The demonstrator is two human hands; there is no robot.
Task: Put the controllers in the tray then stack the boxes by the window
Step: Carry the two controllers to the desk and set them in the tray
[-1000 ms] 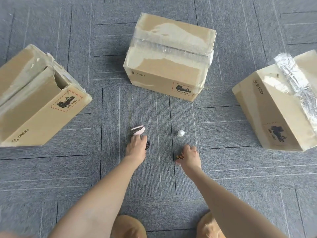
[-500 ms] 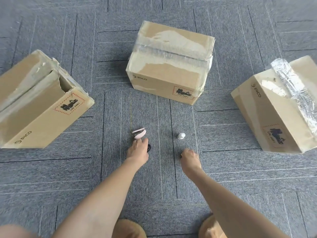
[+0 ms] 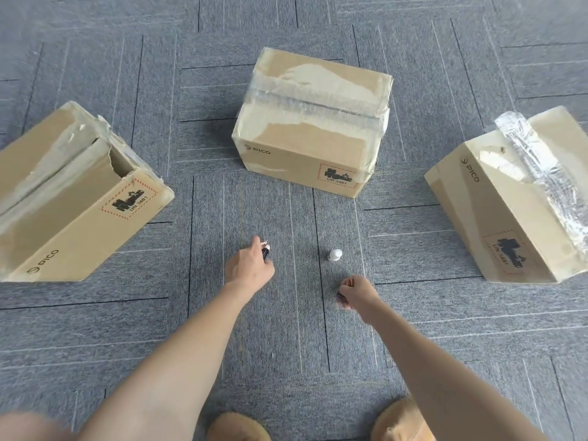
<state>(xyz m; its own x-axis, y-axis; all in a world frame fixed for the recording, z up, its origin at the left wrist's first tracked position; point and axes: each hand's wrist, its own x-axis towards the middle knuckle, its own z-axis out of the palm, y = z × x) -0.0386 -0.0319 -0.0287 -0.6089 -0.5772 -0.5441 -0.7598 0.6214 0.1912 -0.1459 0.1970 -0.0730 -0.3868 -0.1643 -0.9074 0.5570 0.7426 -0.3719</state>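
Three taped PICO cardboard boxes stand on the grey carpet: one at the left [image 3: 73,192], one in the middle [image 3: 311,122], one at the right [image 3: 515,198]. My left hand [image 3: 249,268] is closed around a small pink and black object [image 3: 266,251] whose tip pokes out past the fingers. My right hand [image 3: 358,292] is closed on a small dark object [image 3: 342,296], mostly hidden by the fingers. A little white knob-shaped item [image 3: 335,255] stands upright on the carpet just beyond my right hand. No tray and no window are in view.
Grey carpet tiles [image 3: 286,345] cover the floor between the boxes. Two tan slippers [image 3: 238,428] [image 3: 401,421] show at the bottom edge, under my arms.
My left hand has closed over the pink object, which lay on the carpet in front of it. My right hand has drawn back slightly, closed on the dark object. The view shifted.
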